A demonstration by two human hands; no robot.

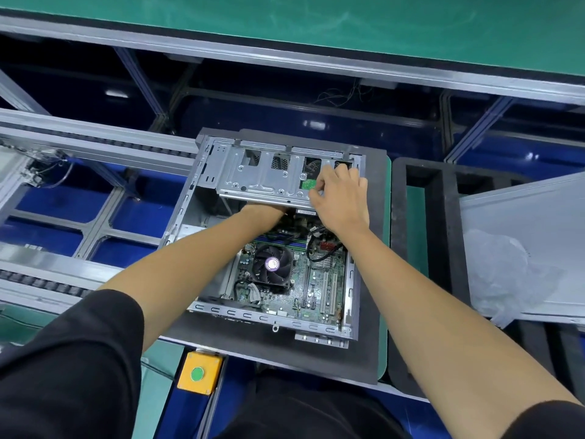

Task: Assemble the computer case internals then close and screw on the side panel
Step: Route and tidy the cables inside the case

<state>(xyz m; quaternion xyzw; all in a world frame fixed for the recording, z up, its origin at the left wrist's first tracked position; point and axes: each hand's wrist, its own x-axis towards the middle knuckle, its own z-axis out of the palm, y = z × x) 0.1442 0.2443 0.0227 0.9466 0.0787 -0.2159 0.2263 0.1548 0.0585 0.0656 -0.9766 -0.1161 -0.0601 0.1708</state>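
An open computer case (202, 172) lies on a dark pad, its motherboard (316, 289) and black CPU fan (272, 264) exposed. A grey metal drive cage (262, 179) spans the case's far half. My right hand (340, 198) rests on the cage's right end, fingers curled over its near edge beside a green board. My left hand is hidden: the left forearm runs under the cage's near edge at its wrist (264, 212). The grey side panel (531, 236) lies off to the right.
A crumpled clear plastic bag (500, 274) sits on the side panel. Black foam trays (443, 217) stand right of the case. A yellow box with a green button (198, 373) is at the near edge. Conveyor rails (95, 144) run to the left.
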